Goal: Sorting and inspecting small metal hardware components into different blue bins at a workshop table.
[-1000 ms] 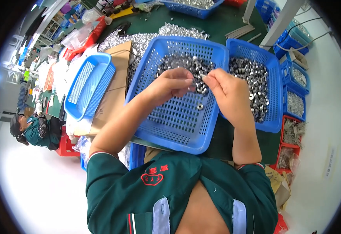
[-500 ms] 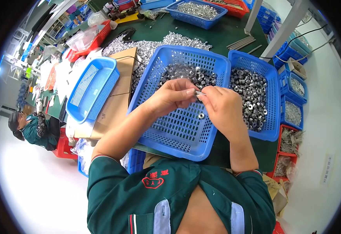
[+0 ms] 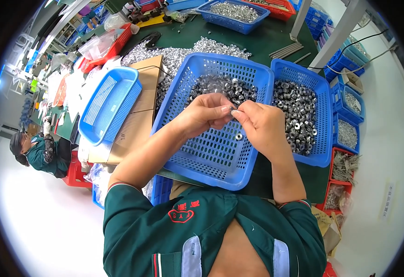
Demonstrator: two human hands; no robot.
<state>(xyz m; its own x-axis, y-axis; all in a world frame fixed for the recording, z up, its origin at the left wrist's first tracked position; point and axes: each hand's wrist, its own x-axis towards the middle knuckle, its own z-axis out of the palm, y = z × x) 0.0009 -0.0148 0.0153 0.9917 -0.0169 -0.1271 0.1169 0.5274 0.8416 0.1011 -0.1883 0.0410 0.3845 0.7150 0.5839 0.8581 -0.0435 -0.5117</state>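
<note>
Head view: your two hands meet over the near half of the middle blue basket [image 3: 229, 183], fingertips against fingertips. Your left hand [image 3: 207, 113] has its thumb and forefinger pressed together, pinching a small metal piece [image 3: 232, 110], with the other fingers curled beneath. Your right hand [image 3: 264, 127] pinches at the same piece from the other side, its thumb and bent forefinger close together. Your fingertips cover most of the piece, so its full shape cannot be told.

Beyond your hands, a pile of metal rings [image 3: 242, 91] lies at the far end of the middle basket, and a single ring [image 3: 238, 136] sits apart from it on the slotted floor, just below your right hand. Just beside, to your right, another blue basket [image 3: 323, 154] holds many more metal collars [image 3: 299, 113].

To your left, a lighter blue basket [image 3: 129, 110] rests tilted on a sheet of cardboard [image 3: 137, 124]. Past the baskets, shiny silver bits [image 3: 220, 47] are heaped on the green table [image 3: 262, 46], with thin metal rods [image 3: 285, 51] to their right. Far left, a co-worker [image 3: 45, 154] sits on a red stool [image 3: 76, 173].
</note>
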